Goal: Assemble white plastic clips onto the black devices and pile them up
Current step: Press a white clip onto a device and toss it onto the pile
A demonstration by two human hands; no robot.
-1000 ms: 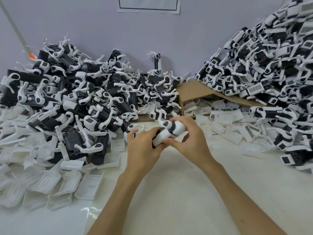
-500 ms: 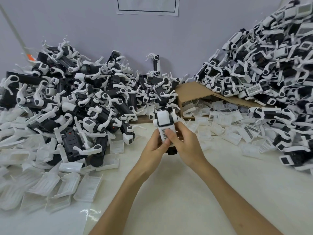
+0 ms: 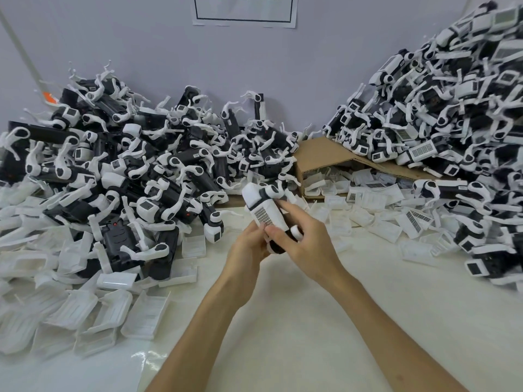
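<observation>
Both hands are together over the table (image 3: 283,329), just in front of the person. The left hand (image 3: 247,247) cups the lower end of one device (image 3: 278,248) from beneath, fingers curled round it. The right hand (image 3: 310,246) pinches the same end from the other side, thumb laid across the front. The device is held clear of the table and tilted away, top end toward the wall. A clip (image 3: 264,212) already sits over its face, printed label toward the viewer. In my judgement the step in hand is seating this clip. Whether it has latched fully cannot be told from here. The next move would call for a firm press along the clip's edges until it sits flush, then a placement on the right heap (image 3: 458,123), where the units appear to carry the same labelled covers. The left heap (image 3: 127,171) appears to hold stock awaiting clips. Materials: the devices are matte black hard plastic, blocky, with curved white arms and rounded white joints that tangle readily. The loose clips (image 3: 93,309) are thin, translucent white shallow trays, ribbed and light, likely to slide. More spill from a cardboard box (image 3: 325,154) lying on its side. The table is smooth, pale and slightly glossy.
</observation>
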